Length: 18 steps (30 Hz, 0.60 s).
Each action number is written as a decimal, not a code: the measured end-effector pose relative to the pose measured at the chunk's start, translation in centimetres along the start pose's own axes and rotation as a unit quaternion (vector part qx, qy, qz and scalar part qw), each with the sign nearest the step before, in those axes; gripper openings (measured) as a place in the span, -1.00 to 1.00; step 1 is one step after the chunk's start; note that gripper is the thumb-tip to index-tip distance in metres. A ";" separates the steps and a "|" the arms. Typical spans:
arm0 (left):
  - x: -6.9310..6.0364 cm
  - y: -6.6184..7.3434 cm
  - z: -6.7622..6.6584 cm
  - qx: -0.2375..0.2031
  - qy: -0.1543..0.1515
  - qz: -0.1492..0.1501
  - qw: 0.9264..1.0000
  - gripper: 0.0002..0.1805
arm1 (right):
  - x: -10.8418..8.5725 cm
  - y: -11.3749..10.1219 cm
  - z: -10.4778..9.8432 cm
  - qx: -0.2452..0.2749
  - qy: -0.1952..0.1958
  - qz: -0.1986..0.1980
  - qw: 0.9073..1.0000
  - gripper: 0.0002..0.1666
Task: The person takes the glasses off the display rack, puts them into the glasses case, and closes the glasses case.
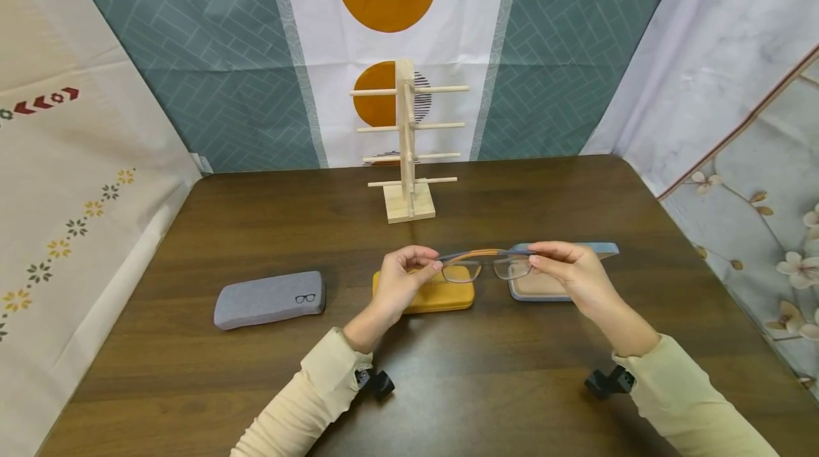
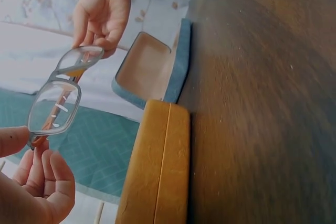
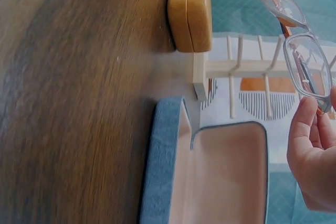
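A pair of eyeglasses (image 1: 462, 273) with clear lenses and orange-brown temples is held up above the table between both hands. My left hand (image 1: 404, 278) pinches one end of the frame between thumb and fingers. At the other end, my right hand (image 1: 571, 273) pinches the opposite hinge corner. The temples look folded behind the lenses. Below and behind the left hand lies a shut yellow glasses case (image 1: 441, 296), partly covered by that hand. Under the right hand sits a blue glasses case (image 3: 163, 166) with its lid raised and a beige lining (image 2: 144, 66) showing.
A grey glasses case (image 1: 269, 299) with a small glasses print lies to the left on the dark wooden table (image 1: 467, 386). Toward the back stands a wooden display rack (image 1: 407, 137) with several pegs. Patterned cloths (image 1: 563, 59) hang around the table.
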<state>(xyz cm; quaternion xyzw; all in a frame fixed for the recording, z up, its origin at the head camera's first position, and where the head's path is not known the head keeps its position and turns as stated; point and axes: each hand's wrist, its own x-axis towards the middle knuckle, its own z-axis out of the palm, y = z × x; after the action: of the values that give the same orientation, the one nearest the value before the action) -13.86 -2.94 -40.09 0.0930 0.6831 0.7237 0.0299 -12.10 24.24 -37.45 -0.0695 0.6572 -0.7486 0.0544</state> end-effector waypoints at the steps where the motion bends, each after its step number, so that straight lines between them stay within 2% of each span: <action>1: 0.1 -0.1 0.1 -0.001 -0.001 -0.001 1.000 -0.84 | 0.0 0.0 -0.2 0.001 -0.001 0.000 1.000 -0.76; 8: 0.5 -0.4 1.4 -0.011 -0.014 -0.014 1.000 -0.85 | -0.3 0.1 -1.3 0.012 -0.003 -0.012 1.000 -0.78; 18: 1.0 -0.9 3.0 -0.007 -0.027 -0.010 1.000 -0.84 | -0.5 0.4 -2.9 0.041 0.004 -0.009 0.999 -0.76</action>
<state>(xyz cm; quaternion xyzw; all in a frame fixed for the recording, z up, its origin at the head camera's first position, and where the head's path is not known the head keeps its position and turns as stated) -14.38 0.20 -40.75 0.1050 0.6777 0.7257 0.0563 -12.12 27.11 -38.24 -0.0700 0.6253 -0.7757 0.0484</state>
